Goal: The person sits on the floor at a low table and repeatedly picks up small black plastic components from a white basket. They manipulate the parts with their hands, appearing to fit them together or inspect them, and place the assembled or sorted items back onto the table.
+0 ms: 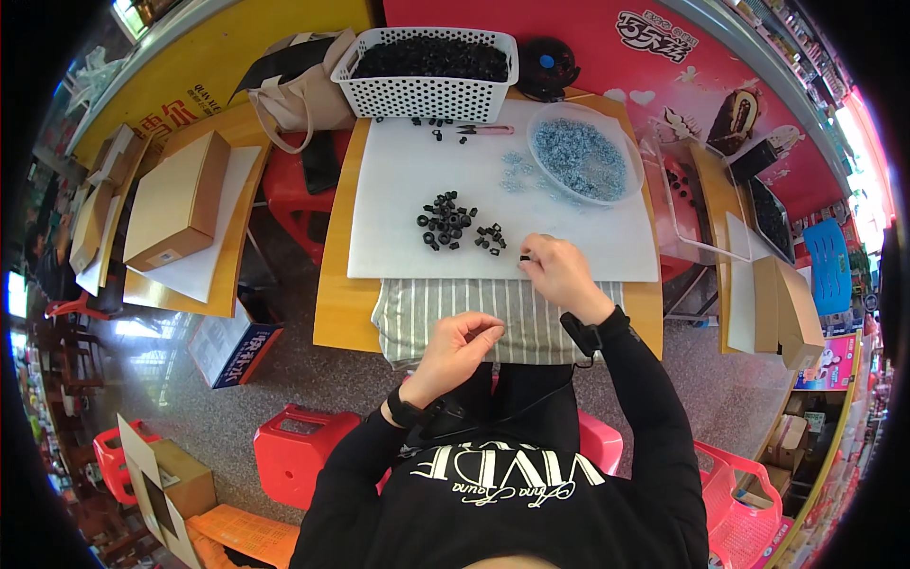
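Observation:
My right hand (557, 270) is at the near edge of a white board (379, 190), its thumb and fingers pinching a small black part (525, 257). Lower and to the left, above a striped grey cloth (540, 313) on my lap, my left hand (459, 353) has thumb and fingertips pressed together. Whether anything sits between them is too small to make out. A loose pile of small black ring-shaped parts (445, 220) lies on the board, with a smaller cluster of black pieces (490, 238) to its right, closest to my right hand.
At the back stands a white perforated basket (427, 100) full of black parts. A round clear tray (633, 180) holds many small bluish pieces, some spilled beside it. Pink-handled snips (485, 129) lie near the basket. Cardboard boxes (178, 201) and red stools (299, 450) surround the table.

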### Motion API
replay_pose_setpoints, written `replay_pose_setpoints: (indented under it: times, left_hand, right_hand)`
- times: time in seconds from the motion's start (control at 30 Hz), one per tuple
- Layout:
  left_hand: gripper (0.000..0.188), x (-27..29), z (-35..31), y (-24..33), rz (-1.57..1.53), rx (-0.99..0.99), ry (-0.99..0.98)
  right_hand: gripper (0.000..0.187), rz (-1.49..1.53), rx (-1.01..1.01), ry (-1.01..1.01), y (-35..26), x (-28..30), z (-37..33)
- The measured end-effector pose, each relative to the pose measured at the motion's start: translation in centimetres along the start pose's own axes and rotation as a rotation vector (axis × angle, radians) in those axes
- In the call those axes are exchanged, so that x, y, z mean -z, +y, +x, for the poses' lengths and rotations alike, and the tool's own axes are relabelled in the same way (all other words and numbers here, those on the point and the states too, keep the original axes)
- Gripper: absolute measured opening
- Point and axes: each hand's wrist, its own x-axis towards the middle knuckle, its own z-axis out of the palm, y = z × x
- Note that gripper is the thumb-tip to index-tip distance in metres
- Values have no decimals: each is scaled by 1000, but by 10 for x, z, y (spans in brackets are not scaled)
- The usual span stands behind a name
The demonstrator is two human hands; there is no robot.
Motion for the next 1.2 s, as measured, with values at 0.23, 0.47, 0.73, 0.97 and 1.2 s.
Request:
replay_pose_setpoints:
  times: [0.23, 0.47, 0.73, 0.97, 1.2]
  left_hand:
    - [17, -1, -5, 2, -21, 46, -16]
    - [16, 3, -7, 4, -55, 47, 49]
    - [16, -3, -5, 2, -10, -8, 56]
    - [18, 6, -9, 1, -23, 46, 47]
    - [18, 9, -2, 3, -42, 32, 62]
  right_hand:
    - [21, -171, 52, 344, 36, 8, 47]
    - [14, -354, 104, 137, 37, -3, 67]
    - [18, -467, 186, 114, 29, -3, 66]
    - [18, -449, 207, 153, 35, -9, 68]
    - [13, -355, 180, 89, 28, 1, 57]
